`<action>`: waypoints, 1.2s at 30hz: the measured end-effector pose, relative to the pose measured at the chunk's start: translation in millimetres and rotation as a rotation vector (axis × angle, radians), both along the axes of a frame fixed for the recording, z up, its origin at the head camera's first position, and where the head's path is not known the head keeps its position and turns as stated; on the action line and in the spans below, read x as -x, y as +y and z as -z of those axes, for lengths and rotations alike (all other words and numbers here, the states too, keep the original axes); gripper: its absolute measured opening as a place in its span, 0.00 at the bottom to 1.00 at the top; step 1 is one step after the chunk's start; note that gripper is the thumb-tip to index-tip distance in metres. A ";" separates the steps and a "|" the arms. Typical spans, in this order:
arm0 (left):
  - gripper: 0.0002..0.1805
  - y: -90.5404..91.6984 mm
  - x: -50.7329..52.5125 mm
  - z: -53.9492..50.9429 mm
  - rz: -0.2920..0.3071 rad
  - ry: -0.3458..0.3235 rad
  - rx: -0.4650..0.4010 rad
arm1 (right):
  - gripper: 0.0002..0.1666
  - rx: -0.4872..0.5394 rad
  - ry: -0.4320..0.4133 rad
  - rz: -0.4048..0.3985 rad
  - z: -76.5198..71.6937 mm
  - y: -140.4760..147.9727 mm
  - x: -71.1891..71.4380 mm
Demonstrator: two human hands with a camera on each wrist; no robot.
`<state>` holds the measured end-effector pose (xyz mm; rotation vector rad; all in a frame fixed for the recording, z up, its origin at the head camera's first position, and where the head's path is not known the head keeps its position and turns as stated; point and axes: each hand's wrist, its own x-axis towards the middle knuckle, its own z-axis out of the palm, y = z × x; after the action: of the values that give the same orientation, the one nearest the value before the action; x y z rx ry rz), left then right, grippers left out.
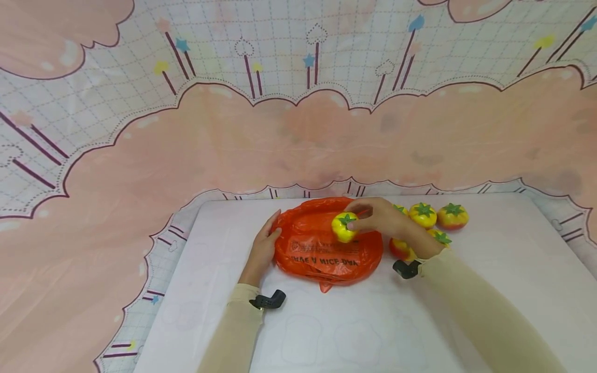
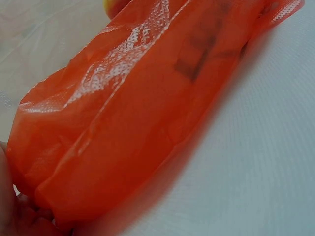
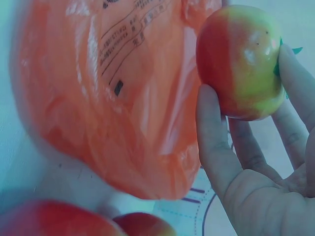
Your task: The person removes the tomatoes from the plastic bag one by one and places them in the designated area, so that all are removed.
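An orange-red plastic bag (image 1: pixel 303 228) with dark printing lies on the white table, its rim spread into an oval. At its left edge my left hand (image 1: pixel 265 243) grips the plastic; the left wrist view shows fingertips (image 2: pixel 32 216) pinching a bunched part of the bag (image 2: pixel 128 123). Above the right part of the bag, my right hand (image 1: pixel 384 220) holds a yellow-and-red tomato (image 1: pixel 342 234) with a green leafy top. Thumb and fingers take the tomato (image 3: pixel 241 64) from opposite sides in the right wrist view. Part of the left hand's grip is hidden.
Several more yellow-red tomatoes (image 1: pixel 452 216) stand right of the bag, some partly hidden behind my right hand and forearm. The white table (image 1: pixel 503 269) meets a pink-and-white patterned cloth (image 1: pixel 326 145) at its back and sides.
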<state>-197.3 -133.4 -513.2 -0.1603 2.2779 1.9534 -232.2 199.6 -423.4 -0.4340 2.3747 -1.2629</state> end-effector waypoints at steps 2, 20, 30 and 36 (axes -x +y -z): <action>0.27 0.3 -0.3 0.0 0.003 -0.001 -0.001 | 0.32 -0.001 0.002 0.011 -0.1 4.6 -0.5; 0.27 -0.7 -0.7 1.3 0.006 0.005 -0.014 | 0.36 0.064 -0.041 0.044 -13.4 50.7 -8.5; 0.28 -0.4 -0.5 1.5 0.001 0.010 -0.008 | 0.35 -0.022 -0.013 0.106 -21.1 73.4 -14.4; 0.28 -0.5 -0.6 0.2 0.001 0.013 -0.010 | 0.35 -0.075 0.032 0.105 -27.8 90.6 -18.8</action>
<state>-196.7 -134.0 -513.4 -0.1460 2.2750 1.9707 -213.4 290.2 -395.6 -0.3122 2.4920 -1.2160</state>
